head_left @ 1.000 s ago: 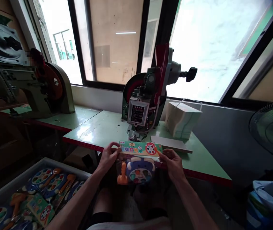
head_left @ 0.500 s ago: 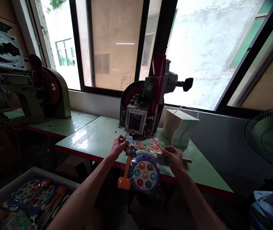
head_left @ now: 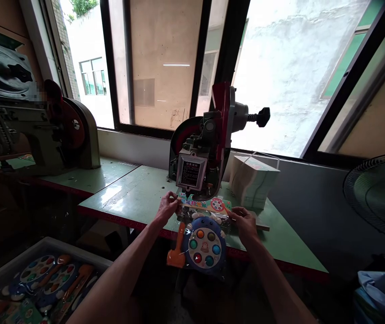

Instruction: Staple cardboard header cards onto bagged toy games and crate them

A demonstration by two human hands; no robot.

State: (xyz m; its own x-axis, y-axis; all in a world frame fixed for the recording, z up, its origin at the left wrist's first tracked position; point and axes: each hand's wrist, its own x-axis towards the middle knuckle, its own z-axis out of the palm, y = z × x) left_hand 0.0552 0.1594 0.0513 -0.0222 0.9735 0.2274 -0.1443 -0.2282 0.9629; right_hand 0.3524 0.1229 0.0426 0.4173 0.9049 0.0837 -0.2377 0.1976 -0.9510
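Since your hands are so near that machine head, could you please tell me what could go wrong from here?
1. The left hand pinches the header card right under the machine; its fingers could get caught.
2. The bagged toy hangs off the table edge, so its weight might pull the card askew.
3. The right hand holds only one end, so the card may slip.

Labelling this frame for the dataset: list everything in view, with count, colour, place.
toy pack: 1, blue toy with orange hammer, header card under the machine head
machine: 1, grey and red, on the table
table: 1, green top
second machine: 1, grey-green, far left
card stack: 1, pale, right of the machine
bin: 1, grey, bottom left, holding more toy packs
fan: 1, dark, right edge
left hand: pinches the card's left end
right hand: holds the card's right end
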